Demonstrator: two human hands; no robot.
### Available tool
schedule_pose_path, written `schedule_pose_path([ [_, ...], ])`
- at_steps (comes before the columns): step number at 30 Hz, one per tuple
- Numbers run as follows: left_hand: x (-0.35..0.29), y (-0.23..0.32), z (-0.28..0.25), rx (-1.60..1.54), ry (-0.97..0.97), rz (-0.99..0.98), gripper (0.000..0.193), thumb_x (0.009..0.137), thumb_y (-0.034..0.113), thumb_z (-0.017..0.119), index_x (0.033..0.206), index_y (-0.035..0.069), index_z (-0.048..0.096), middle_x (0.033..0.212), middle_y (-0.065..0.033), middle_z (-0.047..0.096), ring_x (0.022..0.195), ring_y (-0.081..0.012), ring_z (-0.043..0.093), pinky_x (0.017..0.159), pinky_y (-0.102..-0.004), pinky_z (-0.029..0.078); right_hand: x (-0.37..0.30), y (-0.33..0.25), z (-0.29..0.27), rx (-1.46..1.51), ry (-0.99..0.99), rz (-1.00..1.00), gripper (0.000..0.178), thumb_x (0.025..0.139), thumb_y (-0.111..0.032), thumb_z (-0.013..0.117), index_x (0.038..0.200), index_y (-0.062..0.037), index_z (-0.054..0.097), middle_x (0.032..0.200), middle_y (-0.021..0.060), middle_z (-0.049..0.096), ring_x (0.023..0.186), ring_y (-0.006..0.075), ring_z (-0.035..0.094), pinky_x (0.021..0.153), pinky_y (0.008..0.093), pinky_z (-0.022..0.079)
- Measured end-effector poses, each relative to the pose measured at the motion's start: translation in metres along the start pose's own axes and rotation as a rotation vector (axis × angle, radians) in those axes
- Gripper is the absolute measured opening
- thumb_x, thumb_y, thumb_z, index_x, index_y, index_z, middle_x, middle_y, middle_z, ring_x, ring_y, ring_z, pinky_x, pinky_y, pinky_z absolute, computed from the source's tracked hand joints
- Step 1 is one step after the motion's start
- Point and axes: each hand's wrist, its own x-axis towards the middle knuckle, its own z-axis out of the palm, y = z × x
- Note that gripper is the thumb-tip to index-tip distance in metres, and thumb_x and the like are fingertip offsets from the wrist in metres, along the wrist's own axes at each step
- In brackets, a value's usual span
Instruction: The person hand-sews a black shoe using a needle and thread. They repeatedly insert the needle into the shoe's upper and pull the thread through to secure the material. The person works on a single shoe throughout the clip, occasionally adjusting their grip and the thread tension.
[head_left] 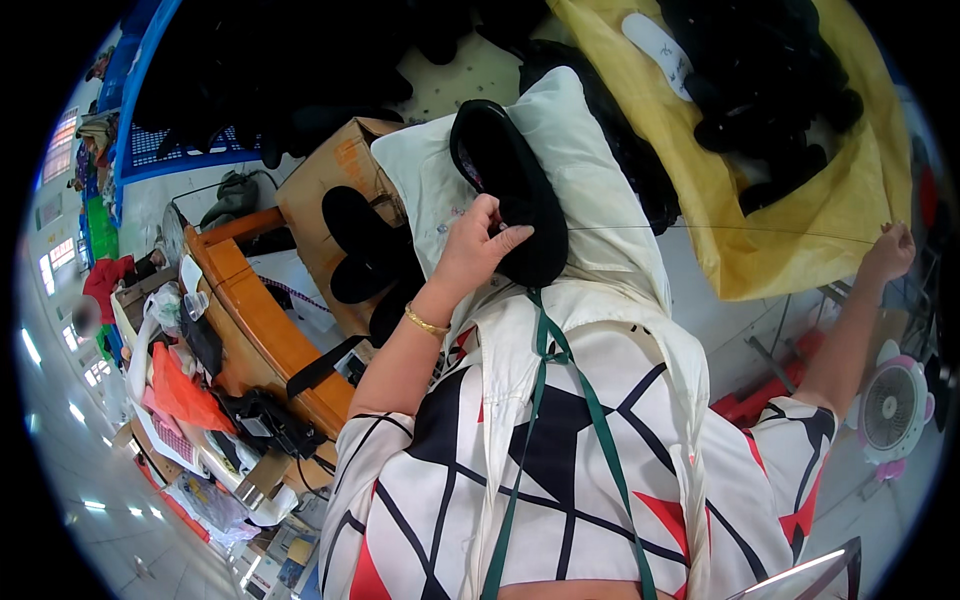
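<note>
A black cloth shoe (540, 225) lies on a white cushion-like cloth (600, 180) over my lap, its opening facing up and a patterned lining showing inside. My left hand (478, 243) grips its near side, thumb outside and fingers at the opening's edge. From the shoe a thin dark thread (740, 228) runs taut across to the far right. There my right hand (890, 252), arm stretched out, pinches the thread's end. Whether a needle is between those fingers is too small to tell.
More black shoes (360, 235) lie by a cardboard box (335, 165) on the left. A yellow sheet (740, 255) at right holds black shoes and a white insole (655, 50). Also around are a blue crate (150, 70), a wooden stool-like frame (285, 330) and a small fan (893, 408).
</note>
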Motion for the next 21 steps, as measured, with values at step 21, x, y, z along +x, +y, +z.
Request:
schedule_pose_path([
  [21, -0.024, 0.003, 0.015, -1.244, 0.106, -0.535, 0.017, 0.097, 0.02, 0.062, 0.1, 0.004, 0.064, 0.085, -0.0086, 0.07, 0.061, -0.0129, 0.065, 0.05, -0.0232, 0.053, -0.409, -0.254, 0.099, 0.266, -1.554, -0.05, 0.01, 0.089, -0.009, 0.063, 0.098, -0.0051, 0.066, 0.068, 0.0151, 0.062, 0.057, 0.027, 0.061, 0.056, 0.0331, 0.049],
])
